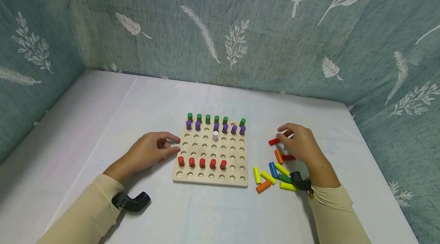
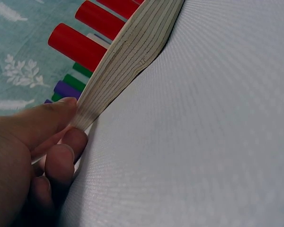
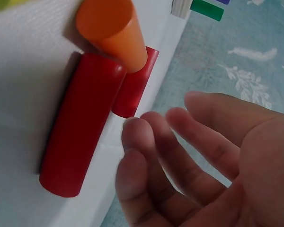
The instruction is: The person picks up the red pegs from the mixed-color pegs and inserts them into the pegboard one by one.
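A wooden peg board (image 1: 213, 181) lies on the table with rows of round holes. Several red pegs (image 1: 202, 163) stand near its front, one white peg (image 1: 215, 135) in the middle, and purple pegs (image 1: 225, 128) and green pegs (image 1: 207, 119) at the back. At the board's left edge, my left hand (image 1: 149, 151) touches the side with thumb and index finger; its other fingers are bent below. My right hand (image 1: 298, 141) hovers with parted, slightly bent fingers over a loose red peg (image 3: 135, 90). Nearer that wrist lies another red peg (image 3: 80, 127), beside an orange peg (image 3: 111, 30).
Right of the board lie loose yellow pegs (image 1: 257, 175), a blue peg (image 1: 273, 170), a green peg (image 1: 284, 178) and another orange peg (image 1: 263, 186). The white-covered table (image 1: 154, 95) meets a patterned green-blue cloth (image 1: 165, 37) behind. Black wrist cameras (image 1: 132, 202) sit on both sleeves.
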`<state>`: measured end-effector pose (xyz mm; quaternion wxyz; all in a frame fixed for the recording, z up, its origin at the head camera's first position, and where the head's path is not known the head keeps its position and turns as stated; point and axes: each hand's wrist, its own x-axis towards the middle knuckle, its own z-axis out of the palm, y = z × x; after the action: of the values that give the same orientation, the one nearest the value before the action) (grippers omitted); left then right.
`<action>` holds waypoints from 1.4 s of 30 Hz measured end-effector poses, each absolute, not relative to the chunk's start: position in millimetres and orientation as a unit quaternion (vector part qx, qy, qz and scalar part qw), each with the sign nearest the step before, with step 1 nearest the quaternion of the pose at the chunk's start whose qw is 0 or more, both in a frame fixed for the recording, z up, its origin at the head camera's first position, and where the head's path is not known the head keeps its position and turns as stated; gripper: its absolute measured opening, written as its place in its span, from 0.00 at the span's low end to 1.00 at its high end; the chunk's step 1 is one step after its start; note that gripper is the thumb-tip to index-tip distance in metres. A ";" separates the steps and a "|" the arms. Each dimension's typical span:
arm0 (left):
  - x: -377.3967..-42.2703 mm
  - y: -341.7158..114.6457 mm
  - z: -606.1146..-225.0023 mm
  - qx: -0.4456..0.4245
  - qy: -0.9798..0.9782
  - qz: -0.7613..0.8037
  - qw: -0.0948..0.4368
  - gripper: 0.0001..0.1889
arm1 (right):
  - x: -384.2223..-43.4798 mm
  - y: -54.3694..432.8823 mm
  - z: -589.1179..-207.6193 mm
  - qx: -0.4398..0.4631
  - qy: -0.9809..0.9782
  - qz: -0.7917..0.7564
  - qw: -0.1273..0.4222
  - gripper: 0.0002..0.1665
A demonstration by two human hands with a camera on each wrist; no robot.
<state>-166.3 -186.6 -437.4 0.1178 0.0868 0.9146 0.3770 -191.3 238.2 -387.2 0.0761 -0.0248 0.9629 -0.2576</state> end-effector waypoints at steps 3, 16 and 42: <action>-166.8 -186.1 -437.2 0.087 0.916 0.377 0.110 0.16 | -193.2 238.0 -388.2 -0.011 0.964 -0.245 0.098 0.19; -166.6 -185.2 -438.1 0.086 0.916 0.377 0.109 0.16 | -192.7 233.1 -395.7 -0.016 0.957 -0.248 0.150 0.20; -165.7 -185.4 -436.8 0.082 0.915 0.377 0.117 0.16 | -192.3 225.5 -398.6 -0.073 0.951 -0.239 0.181 0.16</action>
<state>-165.7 -185.4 -436.8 0.1169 0.0817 0.9154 0.3765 -192.3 225.5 -398.6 0.1813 -0.0726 0.9511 -0.2393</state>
